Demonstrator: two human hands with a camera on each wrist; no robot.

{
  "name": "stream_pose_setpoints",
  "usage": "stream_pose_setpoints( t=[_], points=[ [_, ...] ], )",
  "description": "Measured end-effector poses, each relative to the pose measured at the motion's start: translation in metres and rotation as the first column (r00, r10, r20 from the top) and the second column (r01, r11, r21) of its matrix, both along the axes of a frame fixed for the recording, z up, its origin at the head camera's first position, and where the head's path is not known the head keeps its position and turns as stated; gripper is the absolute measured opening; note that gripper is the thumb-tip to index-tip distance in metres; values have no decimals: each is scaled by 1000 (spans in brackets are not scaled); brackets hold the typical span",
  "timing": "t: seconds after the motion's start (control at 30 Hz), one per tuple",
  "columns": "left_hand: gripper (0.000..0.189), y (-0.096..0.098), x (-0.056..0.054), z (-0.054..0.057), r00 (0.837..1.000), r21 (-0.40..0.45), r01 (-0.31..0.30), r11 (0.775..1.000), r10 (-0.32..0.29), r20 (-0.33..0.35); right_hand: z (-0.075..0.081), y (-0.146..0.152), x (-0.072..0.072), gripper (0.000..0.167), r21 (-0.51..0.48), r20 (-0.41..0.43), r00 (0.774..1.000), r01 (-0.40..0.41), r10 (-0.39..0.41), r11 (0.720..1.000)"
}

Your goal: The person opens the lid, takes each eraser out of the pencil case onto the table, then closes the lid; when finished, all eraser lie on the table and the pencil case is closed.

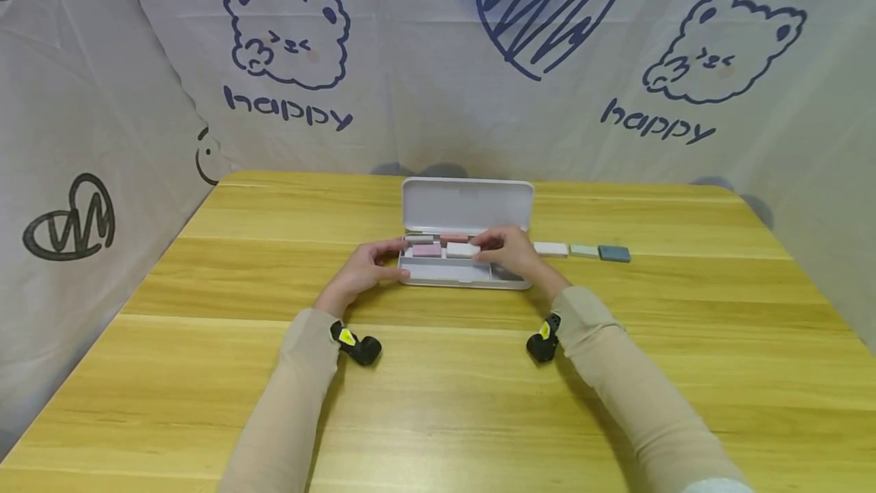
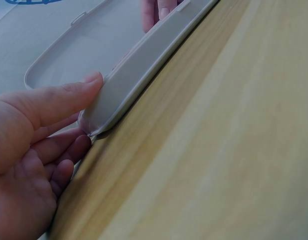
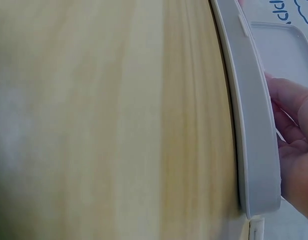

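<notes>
An open white pencil case (image 1: 445, 274) lies on the table with its lid (image 1: 468, 205) raised at the back. My left hand (image 1: 366, 268) holds the case's left end, the thumb against its front corner in the left wrist view. Over the right part of the case, my right hand (image 1: 513, 251) pinches the right end of a white eraser-like block (image 1: 462, 250). A pink-purple block (image 1: 427, 250) lies inside to its left. Behind these, a grey block (image 1: 419, 239) and a salmon-pink block (image 1: 453, 237) are partly visible. In the right wrist view, the case wall (image 3: 256, 125) hides the right fingertips.
Right of the case, a white block (image 1: 550, 249), a pale green block (image 1: 584, 251) and a blue-grey block (image 1: 614, 253) lie in a row on the wooden table (image 1: 438, 409). A printed cloth (image 1: 424, 59) hangs behind the table.
</notes>
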State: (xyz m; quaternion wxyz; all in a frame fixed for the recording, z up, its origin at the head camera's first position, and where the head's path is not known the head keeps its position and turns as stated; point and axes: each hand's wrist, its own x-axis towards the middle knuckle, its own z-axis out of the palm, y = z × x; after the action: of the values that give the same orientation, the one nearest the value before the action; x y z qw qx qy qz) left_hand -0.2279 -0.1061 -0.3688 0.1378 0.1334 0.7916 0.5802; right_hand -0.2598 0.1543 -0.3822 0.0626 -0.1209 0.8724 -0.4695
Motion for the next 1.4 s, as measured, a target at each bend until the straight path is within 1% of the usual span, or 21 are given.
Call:
stream_pose_setpoints(
  t=[0.13, 0.27, 0.37, 0.47, 0.7, 0.8, 0.93, 1.03, 1.27, 1.4],
  points=[
    [51, -1, -1, -2, 1000, 10, -1, 1000, 1, 4, 0, 0, 0, 26, -16, 5, 1000, 11, -11, 1000],
    [52, -1, 0, -1, 1000, 19, 2, 1000, -2, 8, 1, 0, 0, 27, -27, 4, 1000, 18, -18, 999],
    [52, -1, 0, 0, 1000, 15, 3, 1000, -3, 10, 2, 0, 0, 27, -39, 18, 1000, 26, -25, 999],
    [52, -1, -1, -2, 1000, 8, 5, 1000, -5, 5, 3, 1, 0, 27, -59, 23, 999, 33, -32, 998],
    [54, -5, -16, -25, 1000, 23, -2, 1000, 2, 11, 9, 5, 1, 30, -125, 41, 998, 56, -51, 991],
    [54, -6, -18, -29, 1000, 6, -7, 1000, 7, -3, 12, 6, 2, 31, -134, 49, 997, 66, -60, 989],
    [53, -6, -18, -30, 1000, -7, -12, 1000, 12, -18, 14, 10, 2, 30, -123, 40, 997, 77, -72, 989],
    [53, -6, -18, -30, 1000, -6, -12, 1000, 12, -17, 16, 15, 3, 29, -119, 31, 996, 83, -80, 989],
    [54, -5, -19, -30, 1000, -23, -10, 1000, 10, -14, 20, 31, 6, 30, -161, 19, 996, 85, -83, 983],
    [54, -5, -19, -29, 1000, -32, -13, 999, 12, -15, 22, 43, 9, 31, -174, 21, 995, 100, -98, 980]
  ],
)
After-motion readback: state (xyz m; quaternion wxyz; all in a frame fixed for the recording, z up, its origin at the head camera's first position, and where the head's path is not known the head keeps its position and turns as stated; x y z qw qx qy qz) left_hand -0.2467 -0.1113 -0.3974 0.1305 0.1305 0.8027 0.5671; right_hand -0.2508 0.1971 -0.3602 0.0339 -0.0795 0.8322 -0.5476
